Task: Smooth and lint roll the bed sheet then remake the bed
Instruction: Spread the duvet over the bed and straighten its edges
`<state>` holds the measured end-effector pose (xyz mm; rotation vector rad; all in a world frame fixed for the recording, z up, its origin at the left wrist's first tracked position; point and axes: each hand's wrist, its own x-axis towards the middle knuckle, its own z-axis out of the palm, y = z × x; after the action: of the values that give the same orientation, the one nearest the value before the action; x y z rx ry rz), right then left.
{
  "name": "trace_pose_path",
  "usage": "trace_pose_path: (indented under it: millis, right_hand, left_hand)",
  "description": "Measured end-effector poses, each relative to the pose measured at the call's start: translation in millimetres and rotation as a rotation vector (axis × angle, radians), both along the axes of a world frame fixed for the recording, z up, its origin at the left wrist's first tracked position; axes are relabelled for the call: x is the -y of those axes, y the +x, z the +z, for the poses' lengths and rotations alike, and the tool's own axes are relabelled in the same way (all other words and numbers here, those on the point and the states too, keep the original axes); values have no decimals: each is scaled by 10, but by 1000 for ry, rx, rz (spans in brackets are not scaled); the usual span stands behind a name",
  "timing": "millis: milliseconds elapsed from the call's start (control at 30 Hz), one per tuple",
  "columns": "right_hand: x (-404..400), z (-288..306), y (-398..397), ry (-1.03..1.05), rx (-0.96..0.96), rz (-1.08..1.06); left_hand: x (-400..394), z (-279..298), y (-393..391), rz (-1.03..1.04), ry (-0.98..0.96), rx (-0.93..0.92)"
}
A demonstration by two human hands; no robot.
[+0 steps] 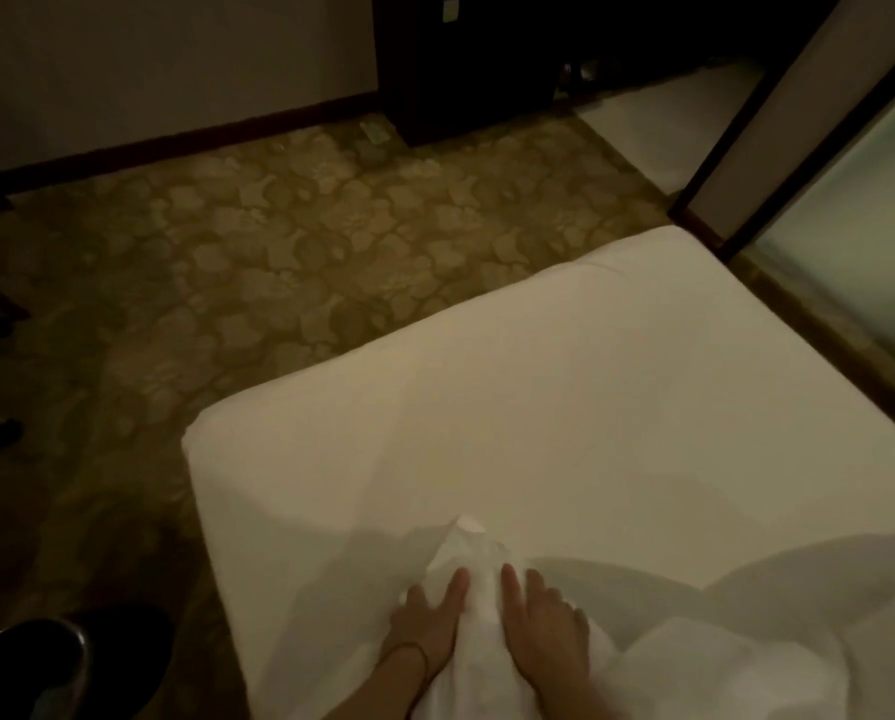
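Both my hands flat, fingers straight, L hand (427, 621) & R hand (544, 626) flanking bunched ridge (474, 579) of white bed sheet (539, 407), patterned carpet (279, 241) beyond

Ahead, from 11 to 2 o'clock, the bed sheet (565, 387) lies flat and open. A raised fold of white fabric (474, 563) stands between the hands (430, 615); a bunched cover (746, 641) blocks 4 o'clock.
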<state>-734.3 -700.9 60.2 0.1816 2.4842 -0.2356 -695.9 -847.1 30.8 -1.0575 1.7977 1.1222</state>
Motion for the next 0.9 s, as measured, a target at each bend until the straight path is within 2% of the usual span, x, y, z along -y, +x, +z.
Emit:
trace_pose_path:
  millis: [100, 233, 367, 500, 633, 900]
  right_hand:
    - [-12, 72, 66, -22, -3, -49]
    - [-81, 307, 224, -158, -38, -212]
    - [-142, 833, 517, -113, -253, -100]
    - [-113, 1516, 878, -83, -478, -19]
    - [138, 2086, 1223, -294, -765, -67]
    - [842, 2713, 1546, -432, -897, -5]
  left_hand:
    - [-131, 68, 69, 49, 59, 43]
    - [-210, 314, 193, -13, 28, -92]
    - [-162, 774, 399, 17, -67, -415]
    - [-25, 1434, 668, 118, -65, -729]
    - [181, 2047, 981, 225, -106, -961]
    - [837, 2752, 1509, 353, -71, -1002]
